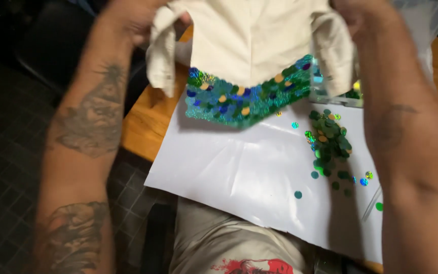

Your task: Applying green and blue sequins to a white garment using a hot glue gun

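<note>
Cream cloth garment (249, 40) with a sequinned hem (244, 96) hangs above the desk (143, 122), left hand (138, 20) and right hand (356, 15) pinching its shoulders. Light and floppy, probably; sequins could shed, so grip plain fabric.

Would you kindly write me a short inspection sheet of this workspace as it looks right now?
Surface: wooden table under a white sheet.
Job's things: cream garment with a sequinned hem, held up above the sheet.
Clutter: sequin pile and stray sequins on the sheet; clear box, partly hidden.
Hands: left hand and right hand grip the garment's upper corners.
Cables: nothing seen.
Surroundings: dark tiled floor.
</note>
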